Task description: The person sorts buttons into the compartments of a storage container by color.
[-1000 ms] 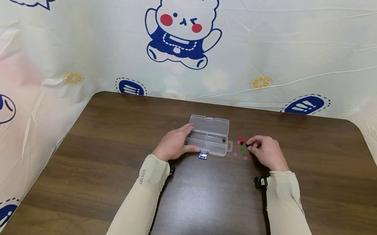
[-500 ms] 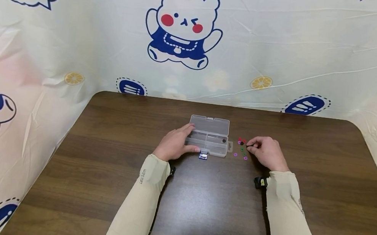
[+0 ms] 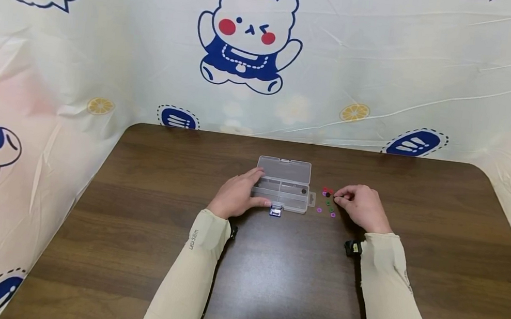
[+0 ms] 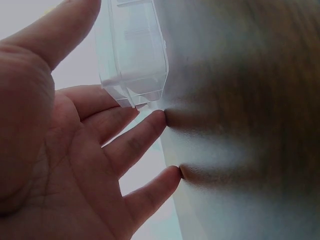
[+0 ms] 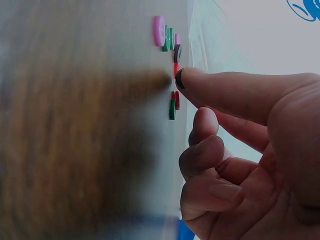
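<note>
Pinching a small round black button (image 5: 180,79) in the right hand (image 3: 362,207), touching with spread left hand (image 3: 235,194) an open translucent plastic box (image 3: 284,171) beside scattered coloured buttons (image 5: 159,31), short of the brown wooden table (image 3: 271,280)'s far edge, with wide room sideways.

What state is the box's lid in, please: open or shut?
Open: in the head view, the lid extends back from the far edge of the box, leaving its inside uncovered.

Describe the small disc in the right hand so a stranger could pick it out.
Over the brown table, right of the open clear box, is the right hand. The small black disc is pinched there, unlike the loose discs lying beside it.
</note>
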A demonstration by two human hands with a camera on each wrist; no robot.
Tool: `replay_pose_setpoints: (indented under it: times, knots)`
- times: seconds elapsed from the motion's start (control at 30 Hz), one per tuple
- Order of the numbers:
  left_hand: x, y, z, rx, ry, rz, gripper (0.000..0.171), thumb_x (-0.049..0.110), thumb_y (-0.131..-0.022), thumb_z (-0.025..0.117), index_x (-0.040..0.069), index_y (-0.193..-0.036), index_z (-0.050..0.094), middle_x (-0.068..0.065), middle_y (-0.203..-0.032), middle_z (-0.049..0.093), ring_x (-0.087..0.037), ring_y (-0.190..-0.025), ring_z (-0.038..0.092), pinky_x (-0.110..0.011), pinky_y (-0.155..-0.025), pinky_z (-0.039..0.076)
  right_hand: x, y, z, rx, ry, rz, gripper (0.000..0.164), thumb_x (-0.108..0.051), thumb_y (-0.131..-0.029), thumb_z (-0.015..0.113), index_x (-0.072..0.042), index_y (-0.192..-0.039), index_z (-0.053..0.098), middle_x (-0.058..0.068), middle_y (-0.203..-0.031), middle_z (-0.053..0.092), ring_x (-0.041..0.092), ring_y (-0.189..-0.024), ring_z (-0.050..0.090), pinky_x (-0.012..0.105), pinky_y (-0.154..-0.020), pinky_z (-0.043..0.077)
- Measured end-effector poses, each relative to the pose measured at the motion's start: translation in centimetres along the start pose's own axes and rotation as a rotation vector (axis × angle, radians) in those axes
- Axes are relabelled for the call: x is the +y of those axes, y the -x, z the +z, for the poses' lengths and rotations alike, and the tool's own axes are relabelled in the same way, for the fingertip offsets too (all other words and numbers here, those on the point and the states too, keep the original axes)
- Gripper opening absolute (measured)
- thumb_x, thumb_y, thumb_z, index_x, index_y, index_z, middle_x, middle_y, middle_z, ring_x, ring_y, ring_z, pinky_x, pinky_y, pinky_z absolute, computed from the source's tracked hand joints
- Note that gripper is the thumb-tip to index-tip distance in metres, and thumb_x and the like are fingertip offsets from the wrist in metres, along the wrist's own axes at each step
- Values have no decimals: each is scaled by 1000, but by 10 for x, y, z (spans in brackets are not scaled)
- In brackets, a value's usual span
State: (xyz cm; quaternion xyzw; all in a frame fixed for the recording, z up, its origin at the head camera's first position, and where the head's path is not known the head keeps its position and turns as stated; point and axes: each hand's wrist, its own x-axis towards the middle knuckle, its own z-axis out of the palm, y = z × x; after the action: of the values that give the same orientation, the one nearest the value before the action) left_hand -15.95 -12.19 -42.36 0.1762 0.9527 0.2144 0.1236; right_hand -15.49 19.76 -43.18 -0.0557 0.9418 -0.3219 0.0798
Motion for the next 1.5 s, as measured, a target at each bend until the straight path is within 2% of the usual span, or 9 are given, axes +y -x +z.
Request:
replay_pose_setpoints:
  times: [0.5, 0.83, 1.2, 1.5]
  knots:
    - [-2, 1, 0, 4, 5, -2, 86, 49, -89, 72, 4, -154, 38, -11, -162, 32, -31, -145, 36, -50, -118, 29, -3, 1, 0, 43, 1, -39, 15, -12, -97, 66, -3, -101, 78, 8, -84, 66, 25, -77, 53, 34, -66, 42]
    - [-2, 1, 1, 5, 4, -5, 87, 50, -89, 72, 4, -154, 38, -11, -162, 32, -31, -145, 36, -50, -119, 28, -7, 2, 3, 80, -6, -68, 14, -11, -96, 67, -4, -100, 79, 14, -99, 73, 25, -81, 57, 35, -70, 46]
    - [0, 1, 0, 7, 1, -3, 86, 49, -89, 73, 4, -154, 39, -11, -162, 33, -31, -145, 37, -51, -118, 29, -16, 5, 2, 73, -12, -60, 15, -11, -96, 68, -3, -101, 79, 19, -106, 70, 30, -90, 56, 41, -78, 47]
    - [0, 0, 0, 8, 1, 1, 87, 50, -89, 73, 3, -153, 39, -11, -161, 33, -31, -145, 37, -50, -118, 29, -19, 4, 3, 89, -20, -80, 14, -12, -96, 68, -3, -101, 79, 17, -104, 70, 29, -92, 59, 43, -80, 50]
